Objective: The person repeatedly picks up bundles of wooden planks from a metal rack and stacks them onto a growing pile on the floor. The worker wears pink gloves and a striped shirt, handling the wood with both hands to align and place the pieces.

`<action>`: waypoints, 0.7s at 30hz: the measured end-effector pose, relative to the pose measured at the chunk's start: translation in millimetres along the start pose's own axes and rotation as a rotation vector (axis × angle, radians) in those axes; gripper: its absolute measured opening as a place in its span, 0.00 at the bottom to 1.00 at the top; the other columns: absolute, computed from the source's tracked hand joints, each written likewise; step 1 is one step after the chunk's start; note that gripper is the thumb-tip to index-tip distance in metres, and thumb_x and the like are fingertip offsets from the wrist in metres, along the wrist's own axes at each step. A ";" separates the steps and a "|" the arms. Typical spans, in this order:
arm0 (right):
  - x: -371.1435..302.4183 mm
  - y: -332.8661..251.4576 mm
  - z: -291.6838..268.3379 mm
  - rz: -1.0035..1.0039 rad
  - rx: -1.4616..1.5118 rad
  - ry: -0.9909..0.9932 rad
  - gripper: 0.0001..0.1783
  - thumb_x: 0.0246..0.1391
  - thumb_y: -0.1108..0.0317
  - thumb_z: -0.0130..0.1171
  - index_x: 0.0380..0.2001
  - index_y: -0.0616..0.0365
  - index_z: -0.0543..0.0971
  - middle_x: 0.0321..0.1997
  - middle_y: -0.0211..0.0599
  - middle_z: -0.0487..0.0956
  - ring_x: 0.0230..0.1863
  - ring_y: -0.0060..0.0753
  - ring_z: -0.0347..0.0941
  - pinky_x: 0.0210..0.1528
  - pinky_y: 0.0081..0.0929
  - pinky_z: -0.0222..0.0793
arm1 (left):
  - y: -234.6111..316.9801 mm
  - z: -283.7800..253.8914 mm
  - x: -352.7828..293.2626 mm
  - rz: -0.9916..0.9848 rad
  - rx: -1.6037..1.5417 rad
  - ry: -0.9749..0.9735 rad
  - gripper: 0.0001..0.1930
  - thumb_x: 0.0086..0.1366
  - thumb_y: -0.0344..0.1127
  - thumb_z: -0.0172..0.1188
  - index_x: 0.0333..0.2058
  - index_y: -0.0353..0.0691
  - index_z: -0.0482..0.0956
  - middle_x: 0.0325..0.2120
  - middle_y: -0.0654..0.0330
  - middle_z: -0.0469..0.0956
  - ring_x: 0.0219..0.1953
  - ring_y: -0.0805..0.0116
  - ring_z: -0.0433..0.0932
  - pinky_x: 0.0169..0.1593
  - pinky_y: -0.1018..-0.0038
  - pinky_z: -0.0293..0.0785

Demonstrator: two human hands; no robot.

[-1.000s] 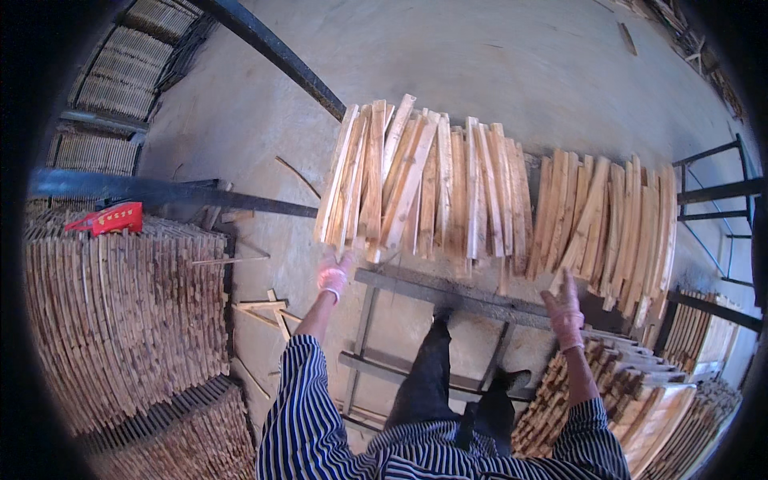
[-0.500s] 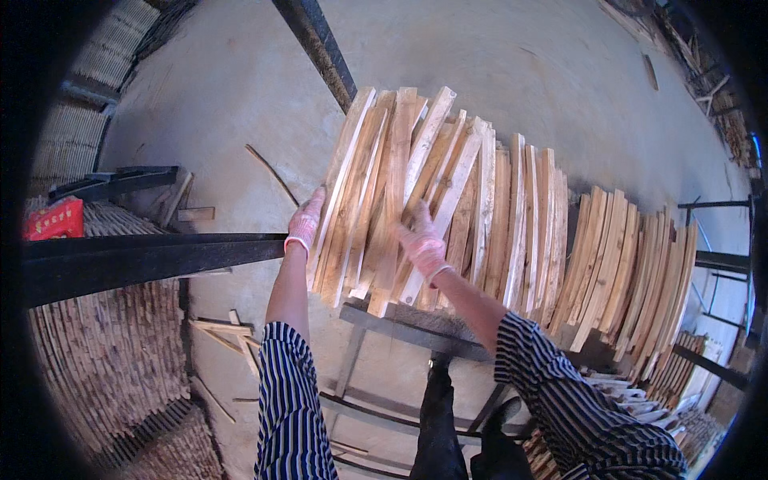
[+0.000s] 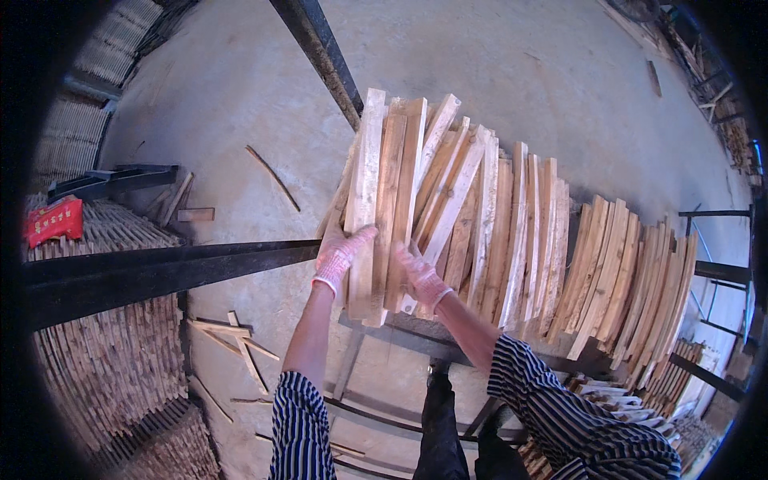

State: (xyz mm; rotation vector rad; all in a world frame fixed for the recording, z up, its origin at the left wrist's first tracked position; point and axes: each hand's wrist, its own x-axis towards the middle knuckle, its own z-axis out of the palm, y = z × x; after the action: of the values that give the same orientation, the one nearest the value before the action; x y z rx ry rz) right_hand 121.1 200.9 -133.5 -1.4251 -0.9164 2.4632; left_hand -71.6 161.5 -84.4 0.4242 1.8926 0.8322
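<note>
A row of pale, rough wooden strips (image 3: 480, 232) lies side by side on a dark metal frame (image 3: 432, 340). At the row's left end, a few upper strips (image 3: 366, 192) are squeezed between my two hands. My left hand (image 3: 342, 254), in a pink and white glove, grips their outer left side, its fingers reaching over the nearest strip. My gloved right hand (image 3: 421, 274) presses on their right side, its fingertips partly hidden among the strips. Other strips (image 3: 339, 204) show behind my left hand, leaning at a slant.
A black metal beam (image 3: 176, 268) runs in from the left, and another bar (image 3: 324, 60) rises at the top. More strips (image 3: 616, 272) lie to the right. Stacked wood (image 3: 112, 368) with a red bag (image 3: 54, 222) stands left. Scrap pieces (image 3: 240, 340) litter the concrete floor.
My left hand has moved right and nearer, pushing the end strips together and more upright. My right hand has shifted slightly nearer, and the gap between the hands has narrowed.
</note>
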 end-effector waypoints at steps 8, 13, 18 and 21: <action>-110.7 -6.4 -66.9 -0.035 0.000 -0.052 0.62 0.46 0.50 0.79 0.73 0.63 0.51 0.63 0.48 0.74 0.64 0.35 0.71 0.68 0.34 0.66 | 1.5 65.4 -111.2 -0.032 -0.463 -0.171 0.35 0.57 0.41 0.76 0.59 0.34 0.73 0.54 0.51 0.78 0.54 0.62 0.79 0.58 0.65 0.76; -230.3 3.5 -103.9 0.017 -0.404 0.022 0.53 0.41 0.57 0.80 0.68 0.60 0.64 0.59 0.45 0.78 0.60 0.36 0.74 0.64 0.32 0.69 | -51.2 122.1 -211.8 -0.416 -0.723 -0.232 0.31 0.60 0.45 0.72 0.59 0.37 0.75 0.55 0.57 0.78 0.59 0.63 0.75 0.63 0.64 0.70; -327.5 -6.8 -133.4 0.050 -0.608 0.143 0.51 0.40 0.58 0.76 0.67 0.57 0.65 0.55 0.49 0.80 0.56 0.40 0.77 0.59 0.34 0.71 | -34.5 175.8 -304.0 -0.434 -0.709 -0.167 0.28 0.61 0.44 0.70 0.58 0.41 0.76 0.52 0.59 0.78 0.56 0.64 0.76 0.61 0.64 0.72; -388.1 -3.3 -149.4 -0.009 -0.540 0.158 0.48 0.42 0.57 0.73 0.66 0.57 0.66 0.54 0.52 0.81 0.54 0.43 0.79 0.55 0.37 0.74 | -13.1 200.0 -355.5 -0.460 -0.678 -0.198 0.31 0.61 0.45 0.70 0.60 0.41 0.73 0.51 0.58 0.78 0.54 0.63 0.77 0.59 0.63 0.75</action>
State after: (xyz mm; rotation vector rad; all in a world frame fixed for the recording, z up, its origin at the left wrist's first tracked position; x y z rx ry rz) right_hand 452.4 106.7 99.6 -1.7241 -1.6255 2.1421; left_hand 268.0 7.7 81.5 -0.3255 1.3371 1.0019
